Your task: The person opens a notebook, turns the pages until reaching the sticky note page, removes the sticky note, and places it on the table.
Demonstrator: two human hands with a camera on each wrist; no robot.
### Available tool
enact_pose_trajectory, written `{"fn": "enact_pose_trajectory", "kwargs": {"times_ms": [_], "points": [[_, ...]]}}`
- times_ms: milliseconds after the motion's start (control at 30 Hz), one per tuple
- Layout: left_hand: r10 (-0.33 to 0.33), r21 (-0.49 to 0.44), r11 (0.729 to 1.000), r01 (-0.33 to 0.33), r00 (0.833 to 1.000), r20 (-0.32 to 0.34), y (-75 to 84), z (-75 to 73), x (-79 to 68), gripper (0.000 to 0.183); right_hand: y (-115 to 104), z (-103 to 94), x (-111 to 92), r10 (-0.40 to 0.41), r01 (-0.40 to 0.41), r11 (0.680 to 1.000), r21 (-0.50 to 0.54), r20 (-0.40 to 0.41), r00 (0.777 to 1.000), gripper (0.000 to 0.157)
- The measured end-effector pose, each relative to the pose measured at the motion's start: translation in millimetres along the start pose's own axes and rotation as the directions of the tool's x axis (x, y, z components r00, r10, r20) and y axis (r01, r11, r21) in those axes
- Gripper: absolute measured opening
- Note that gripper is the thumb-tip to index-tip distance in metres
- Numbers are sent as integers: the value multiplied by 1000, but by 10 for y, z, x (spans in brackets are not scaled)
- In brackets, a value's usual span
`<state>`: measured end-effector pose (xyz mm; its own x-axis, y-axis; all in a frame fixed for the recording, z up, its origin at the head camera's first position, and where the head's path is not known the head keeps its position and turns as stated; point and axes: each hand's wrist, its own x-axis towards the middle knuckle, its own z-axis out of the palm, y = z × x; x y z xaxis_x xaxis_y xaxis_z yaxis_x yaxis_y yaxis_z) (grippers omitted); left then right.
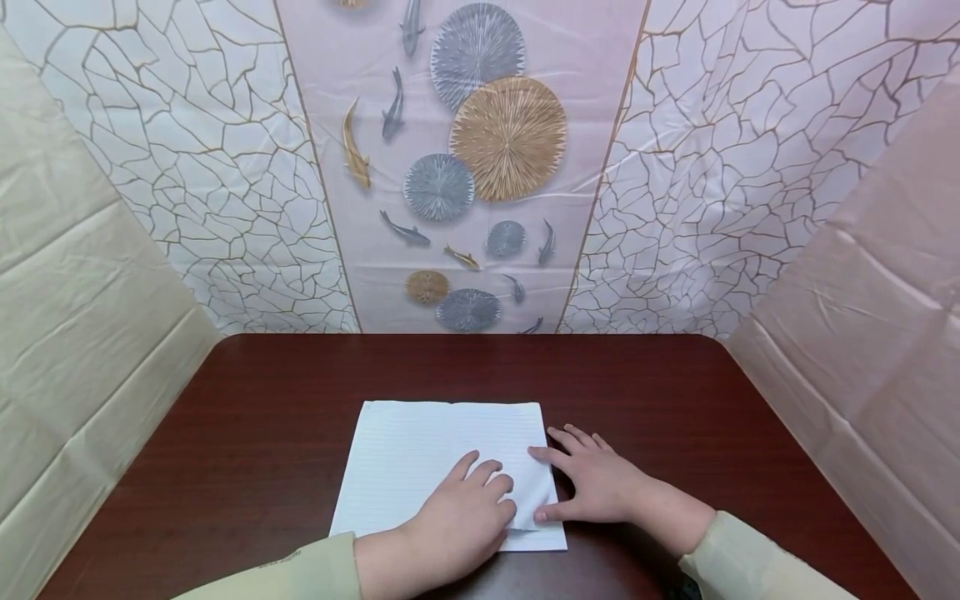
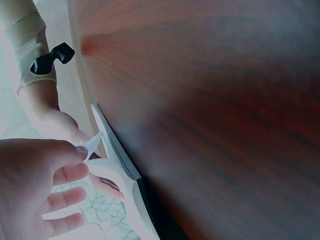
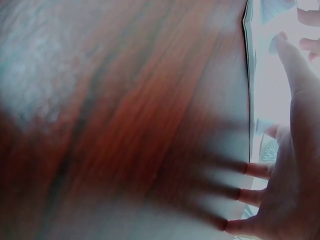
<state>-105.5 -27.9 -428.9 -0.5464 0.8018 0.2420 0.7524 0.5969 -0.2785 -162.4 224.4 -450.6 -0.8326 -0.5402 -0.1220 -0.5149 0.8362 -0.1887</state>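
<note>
A beige cloth wall (image 1: 90,250) with long creases slopes along the left side. Next to it spreads a dark reddish-brown table (image 1: 270,433). Behind the table hangs a backdrop (image 1: 247,158) of white with gold and gray crackle lines; its pink middle panel (image 1: 375,242) shows fish and round discs in gray and gold.

From the lower left comes a pale green sleeve (image 1: 307,571). An open notebook (image 1: 390,458) with lined pages lies flat near the middle of the table, toward the person. The left hand (image 1: 457,529) is over its lower part, knuckles up, fingers bent. The left wrist view shows thumb and index finger clamped on a raised bit of a page (image 1: 529,487), the other fingers slightly apart.

At the notebook's right edge is the right hand (image 1: 603,485), fingers spread wide: thumb and index finger rest on the page, while the other three fingertips reach past the edge to the table. A matching right sleeve (image 1: 757,558) follows, carrying a black object (image 2: 52,57), then another beige wall (image 1: 870,350).
</note>
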Motion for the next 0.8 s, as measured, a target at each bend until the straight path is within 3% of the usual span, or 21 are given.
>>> {"fn": "enact_pose_trajectory", "kwargs": {"times_ms": [300,467,800], "points": [[-33,-28,999,33,999,-21,0,22,-1,16,53,-19,-31,4,-5,999,52,13,1000,107],[-63,-27,998,62,998,-27,21,7,-5,14,103,-34,-68,-10,11,996,88,-19,1000,109],[-150,-42,988,147,985,-80,53,-8,25,12,176,-23,-154,-17,22,998,60,-80,997,110]]}}
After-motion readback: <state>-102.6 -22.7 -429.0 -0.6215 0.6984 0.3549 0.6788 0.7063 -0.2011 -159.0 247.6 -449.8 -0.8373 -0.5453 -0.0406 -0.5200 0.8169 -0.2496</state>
